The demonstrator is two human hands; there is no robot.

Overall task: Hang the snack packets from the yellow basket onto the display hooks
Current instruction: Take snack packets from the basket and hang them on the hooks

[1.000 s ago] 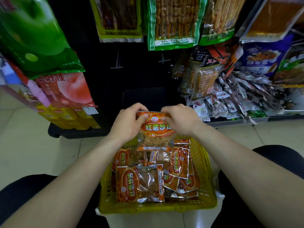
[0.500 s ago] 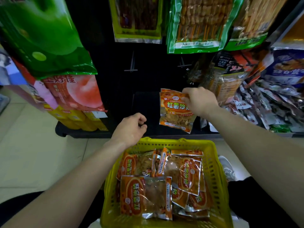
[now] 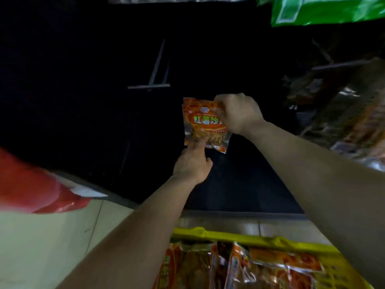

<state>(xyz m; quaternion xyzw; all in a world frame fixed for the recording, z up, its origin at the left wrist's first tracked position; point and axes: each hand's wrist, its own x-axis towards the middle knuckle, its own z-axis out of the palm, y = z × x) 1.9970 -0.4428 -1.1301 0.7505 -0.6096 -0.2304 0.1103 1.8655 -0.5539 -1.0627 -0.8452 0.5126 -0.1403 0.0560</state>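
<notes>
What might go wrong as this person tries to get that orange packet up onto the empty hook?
1. The orange packet is held below and right of the empty hook, in dim light; its hole could miss the prongs.
2. The right hand pinches only the top corner while the left hand touches the bottom edge, so it could slip back toward the yellow basket.

I have a single head-worn view, wide-angle, facing forward and down at a dark display panel [image 3: 104, 80] from close range. Both forearms enter from the bottom edge; the yellow basket [image 3: 239, 239] sits nearest, cropped at the lower frame.
</notes>
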